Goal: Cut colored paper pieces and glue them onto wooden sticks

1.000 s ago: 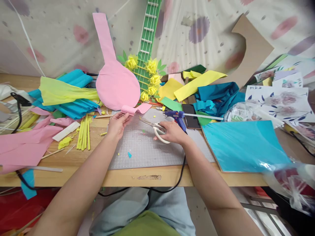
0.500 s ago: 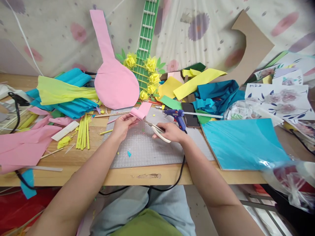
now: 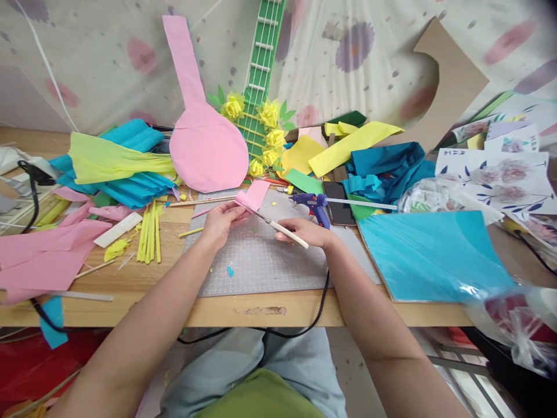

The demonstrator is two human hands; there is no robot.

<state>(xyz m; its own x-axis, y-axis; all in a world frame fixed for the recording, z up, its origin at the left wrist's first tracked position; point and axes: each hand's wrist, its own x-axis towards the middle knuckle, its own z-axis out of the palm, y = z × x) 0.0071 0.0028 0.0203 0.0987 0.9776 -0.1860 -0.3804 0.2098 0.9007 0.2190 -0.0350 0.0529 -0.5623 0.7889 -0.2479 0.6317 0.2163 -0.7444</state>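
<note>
Between the fingers of my left hand (image 3: 223,222) is a folded strip of pink crepe paper (image 3: 257,195), its far end standing out to the right. My right hand (image 3: 307,230) is closed round the white handles of a pair of scissors (image 3: 290,233). The scissor blades point left and meet the lower edge of the pink paper; their tips are hidden by it. Both hands are above a grey cutting mat (image 3: 261,273) dotted with small paper scraps.
Behind the mat stand a pink paddle-shaped piece (image 3: 209,148) and a green guitar neck (image 3: 261,64) with yellow paper flowers (image 3: 270,113). A blue glue gun (image 3: 313,204) and a phone (image 3: 338,203) lie right of my hands. Yellow strips (image 3: 149,235) lie left.
The scissors have turned in my right hand so that the handles now show edge-on. The pink paper and my left hand have shifted slightly to the right in view.
</note>
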